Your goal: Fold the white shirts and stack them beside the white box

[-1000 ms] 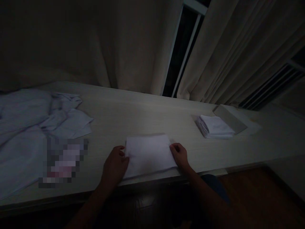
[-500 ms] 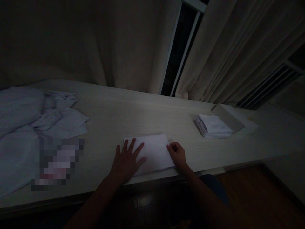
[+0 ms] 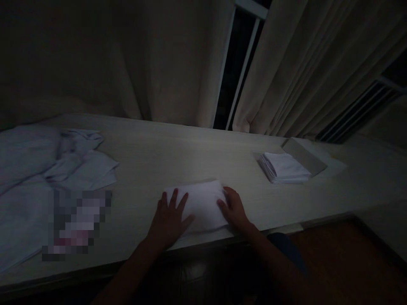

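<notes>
A folded white cloth (image 3: pixel 203 202) lies near the front edge of a pale wooden table (image 3: pixel 190 156). My left hand (image 3: pixel 168 218) rests flat on the cloth's left part with its fingers spread. My right hand (image 3: pixel 233 209) lies on the cloth's right edge, fingers resting on top of it. The room is dim.
A stack of folded white cloths (image 3: pixel 284 168) sits to the right, beside a flat grey box (image 3: pixel 303 156). A heap of loose pale cloths (image 3: pixel 41 169) covers the table's left end. Curtains (image 3: pixel 159 63) and a dark window gap (image 3: pixel 235 67) stand behind. Wooden floor (image 3: pixel 333 254) shows at the lower right.
My left hand moved from the cloth's left edge onto its top and spread flat. My right hand slid from the right edge onto the cloth.
</notes>
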